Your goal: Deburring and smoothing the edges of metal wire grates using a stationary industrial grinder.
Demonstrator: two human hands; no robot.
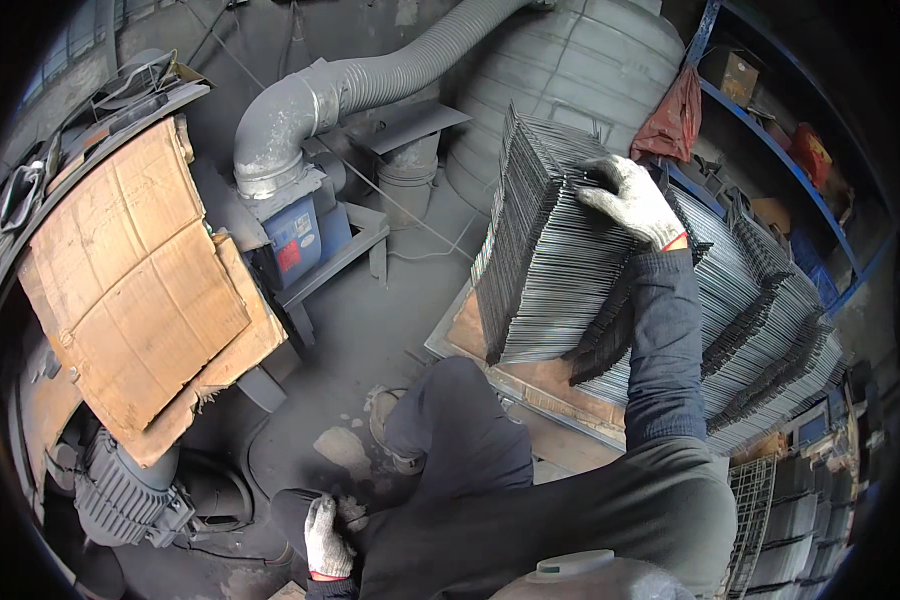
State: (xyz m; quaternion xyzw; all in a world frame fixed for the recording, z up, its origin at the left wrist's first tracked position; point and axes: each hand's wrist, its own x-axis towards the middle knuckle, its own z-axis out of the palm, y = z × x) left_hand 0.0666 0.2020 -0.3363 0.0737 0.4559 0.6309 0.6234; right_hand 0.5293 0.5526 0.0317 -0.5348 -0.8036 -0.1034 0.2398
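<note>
My right hand, in a white knit glove with a red cuff edge, reaches out to the top of a tall stack of thin dark metal plates. Its fingers and thumb close over the upper edge of a plate there; how many plates they pinch is hidden. My left hand, gloved the same way, lies on my left knee at the lower left. No object shows in it. The plates stand in several leaning stacks on a wooden pallet.
To the left, a brown cardboard sheet covers a machine, with a ribbed motor below. A grey flexible duct meets a blue housing. Behind stand a bucket and a large ribbed tank. Blue shelving runs along the right.
</note>
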